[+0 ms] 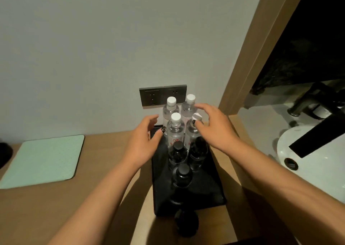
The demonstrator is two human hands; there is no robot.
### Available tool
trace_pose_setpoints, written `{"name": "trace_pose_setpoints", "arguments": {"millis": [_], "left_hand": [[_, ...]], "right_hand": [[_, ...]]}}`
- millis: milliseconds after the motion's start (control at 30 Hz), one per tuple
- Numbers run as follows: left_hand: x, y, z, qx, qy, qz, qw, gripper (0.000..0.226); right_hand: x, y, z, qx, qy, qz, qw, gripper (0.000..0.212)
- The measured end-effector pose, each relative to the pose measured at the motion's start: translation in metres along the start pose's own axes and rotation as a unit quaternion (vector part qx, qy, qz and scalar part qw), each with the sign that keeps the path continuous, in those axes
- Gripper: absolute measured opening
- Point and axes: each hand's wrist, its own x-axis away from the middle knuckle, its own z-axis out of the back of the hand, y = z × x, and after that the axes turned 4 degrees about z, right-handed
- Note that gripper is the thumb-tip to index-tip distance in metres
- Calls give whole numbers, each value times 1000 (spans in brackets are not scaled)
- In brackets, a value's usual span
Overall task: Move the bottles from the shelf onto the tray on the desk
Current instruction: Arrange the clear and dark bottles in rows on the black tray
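Flanking bottles (175, 130) on tray (214, 185): left hand (143, 140), right hand (214, 127), fingers spread loose, grasping nothing.

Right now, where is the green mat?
In the head view the green mat lies flat on the desk at the left, well apart from the black tray and left hand.

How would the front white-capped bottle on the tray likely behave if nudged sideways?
The front white-capped bottle is tall and narrow, so it probably tips easily. It looks full of clear liquid, so likely fairly heavy. Packed close to other bottles on the tray, it may knock them.
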Motion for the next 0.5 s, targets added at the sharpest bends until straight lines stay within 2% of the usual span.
{"name": "trace_pose_setpoints", "arguments": {"millis": [200, 500], "left_hand": [[59, -25, -10, -4, -13, 39, 999, 43], [106, -32, 6, -93, -84, 16, 992, 45]], "right_hand": [[86, 2, -13, -16, -32, 84, 996, 34], [169, -23, -46, 2, -163, 30, 986, 34]]}}
